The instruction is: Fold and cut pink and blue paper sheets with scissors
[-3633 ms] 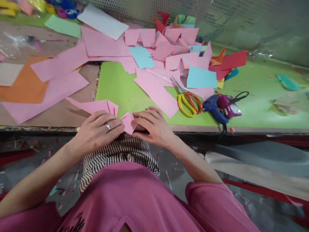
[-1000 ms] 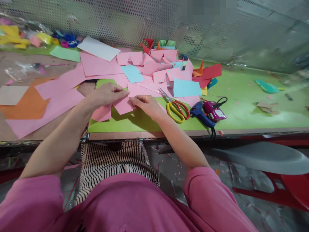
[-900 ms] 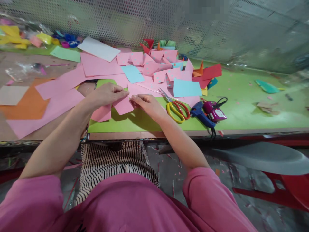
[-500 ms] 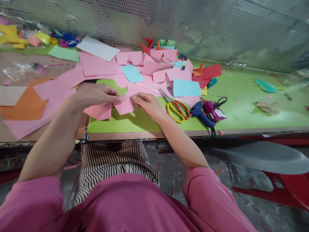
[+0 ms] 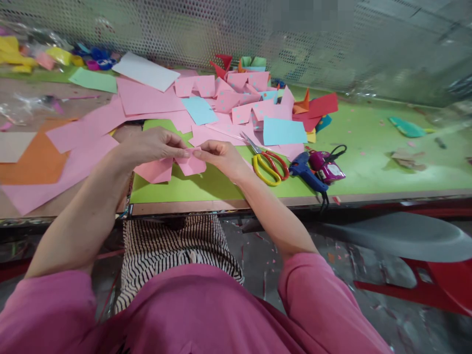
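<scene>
Between my two hands is a small piece of pink paper (image 5: 192, 166), bent along its upper part. My left hand (image 5: 155, 146) pinches its upper left side between thumb and fingers. The thumb and forefinger of my right hand (image 5: 221, 156) press on its upper right edge. Another pink piece (image 5: 154, 171) spreads out below my left hand; whether it joins the held piece is hidden by the fingers. Open scissors (image 5: 268, 166) with one yellow and one red handle lie to the right of my right hand.
Beyond my hands lie folded pink dotted pieces (image 5: 241, 115), a light blue sheet (image 5: 283, 132) and a white sheet (image 5: 146, 72). A blue glue gun (image 5: 309, 172) and a purple device (image 5: 327, 166) lie right of the scissors. Orange paper (image 5: 39, 160) is on the left.
My right thumb and forefinger have shifted slightly left over the paper's top edge. The pink paper, flatter before, now shows a bend there. The view has moved a little.
</scene>
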